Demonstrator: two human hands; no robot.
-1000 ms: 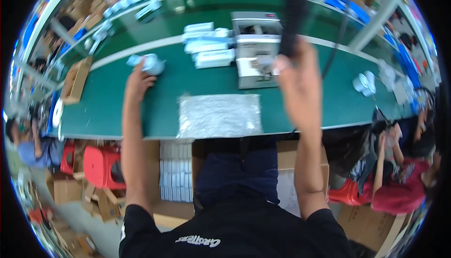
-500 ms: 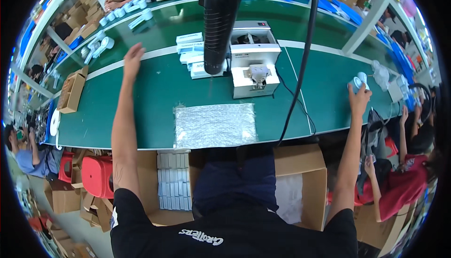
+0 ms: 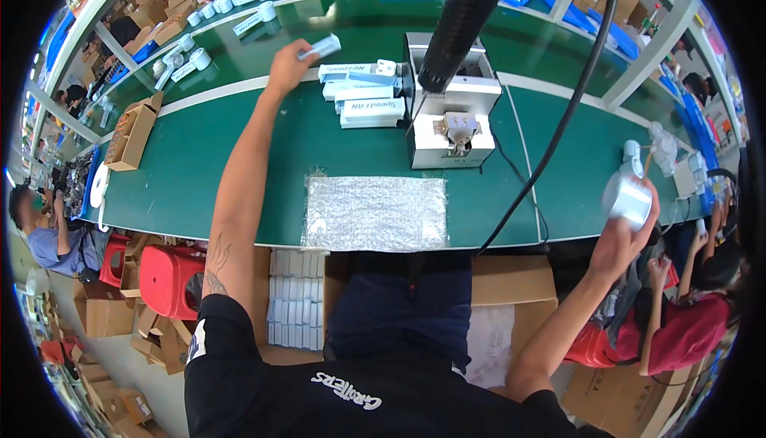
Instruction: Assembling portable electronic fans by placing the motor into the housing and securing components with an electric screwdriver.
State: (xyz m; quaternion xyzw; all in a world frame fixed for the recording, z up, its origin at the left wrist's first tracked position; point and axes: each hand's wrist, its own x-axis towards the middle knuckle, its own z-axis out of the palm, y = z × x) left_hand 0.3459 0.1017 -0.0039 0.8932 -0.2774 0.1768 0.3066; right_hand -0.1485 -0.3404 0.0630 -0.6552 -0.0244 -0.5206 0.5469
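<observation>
My left hand (image 3: 289,67) is closed on a pale-blue, bar-shaped piece (image 3: 322,47) above the far part of the green bench, left of a stack of white and pale-blue cartons (image 3: 372,111). Its exact kind does not show. On the right, my right hand (image 3: 626,238) grips a light-blue handheld fan (image 3: 627,200) with a round head, slightly blurred, over the bench's near edge. Another small light-blue piece (image 3: 632,151) sits just beyond it. In front of me lies a flat sheet of clear bubble wrap (image 3: 377,213).
A white machine (image 3: 453,135) stands mid-bench, below a black hose (image 3: 471,23) and a hanging black cable (image 3: 570,111). At left is an open cardboard box (image 3: 134,139); several fans (image 3: 199,59) lie beyond. A carton of packed boxes (image 3: 295,306) sits beneath the bench. Co-workers sit on both sides.
My left hand has moved right toward the carton stack and now holds the bar-shaped piece. My right hand has drawn the fan nearer to me. The view has shifted slightly.
</observation>
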